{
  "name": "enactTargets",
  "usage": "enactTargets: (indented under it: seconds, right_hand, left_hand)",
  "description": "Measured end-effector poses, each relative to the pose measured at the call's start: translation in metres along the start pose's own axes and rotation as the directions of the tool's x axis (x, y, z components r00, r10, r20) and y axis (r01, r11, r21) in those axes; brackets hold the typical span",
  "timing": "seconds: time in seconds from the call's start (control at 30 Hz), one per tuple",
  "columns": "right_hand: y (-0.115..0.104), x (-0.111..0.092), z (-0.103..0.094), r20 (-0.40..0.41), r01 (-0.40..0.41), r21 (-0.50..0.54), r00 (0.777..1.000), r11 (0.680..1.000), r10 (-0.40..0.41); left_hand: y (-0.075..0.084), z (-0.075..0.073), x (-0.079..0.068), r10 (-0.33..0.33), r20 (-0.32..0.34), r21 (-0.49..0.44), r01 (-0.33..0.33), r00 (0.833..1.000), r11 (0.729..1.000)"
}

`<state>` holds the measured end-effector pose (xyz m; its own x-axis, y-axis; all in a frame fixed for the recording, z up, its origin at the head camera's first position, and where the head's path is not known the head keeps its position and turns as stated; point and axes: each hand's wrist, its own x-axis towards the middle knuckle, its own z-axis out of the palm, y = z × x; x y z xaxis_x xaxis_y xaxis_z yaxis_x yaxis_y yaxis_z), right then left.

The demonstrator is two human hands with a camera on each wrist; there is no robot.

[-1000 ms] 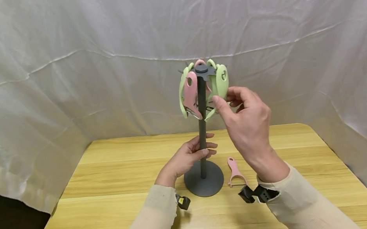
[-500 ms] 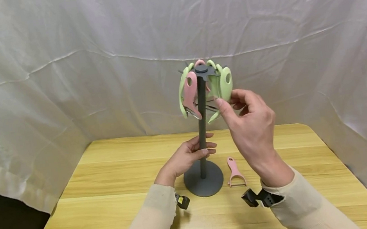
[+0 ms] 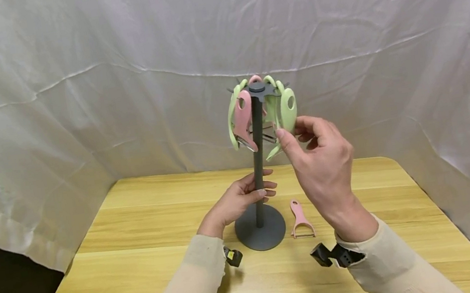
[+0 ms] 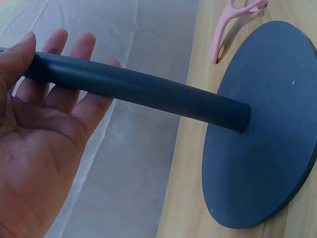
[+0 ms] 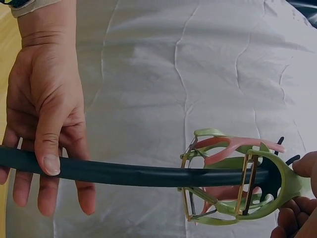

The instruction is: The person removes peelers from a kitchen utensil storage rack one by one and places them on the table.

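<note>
A dark grey stand with a round base [image 3: 261, 236] and an upright pole [image 3: 259, 153] is on the table. Several pink and green peelers hang around its hooked top [image 3: 257, 87]. My left hand [image 3: 236, 201] holds the pole low down, thumb on the near side and fingers behind. At the top's right side, my right hand [image 3: 319, 149] pinches a green peeler [image 3: 288, 110] between thumb and fingers. The handle hole of that peeler faces me; whether a hook passes through it I cannot tell. In the right wrist view, the green peeler's blade [image 5: 246, 186] lies near the pole.
One pink peeler [image 3: 301, 220] lies on the wooden table [image 3: 143, 261], right of the base, its blade end toward me. Pale grey cloth [image 3: 155, 37] hangs behind the table and at both sides.
My right hand has shifted slightly to the right and down, pulling the green peeler outward from the top of the stand. My left hand stays on the pole.
</note>
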<state>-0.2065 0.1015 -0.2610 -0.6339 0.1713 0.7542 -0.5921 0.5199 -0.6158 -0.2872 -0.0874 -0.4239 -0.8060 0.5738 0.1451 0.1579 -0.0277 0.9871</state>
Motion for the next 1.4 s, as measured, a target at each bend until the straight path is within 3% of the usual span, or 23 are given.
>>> enactTargets:
  seconds: [0.4,0.73,1.4]
  right_hand:
    - [0.005,-0.007,-0.002,0.003,0.000,-0.011,1.000,1.000,0.000]
    - [0.018,-0.024,-0.008,0.019,-0.040,-0.050,0.999,0.998,0.041]
    - [0.080,-0.057,-0.024,0.045,-0.105,-0.218,0.992,0.970,0.117]
  left_hand:
    - [-0.001,0.001,0.000,0.003,0.007,-0.008,-0.003,1.000,1.000]
    - [-0.002,0.001,0.000,0.003,0.010,-0.016,-0.003,1.000,1.000]
    - [0.001,0.002,-0.001,0.000,0.017,0.011,0.000,1.000,1.000]
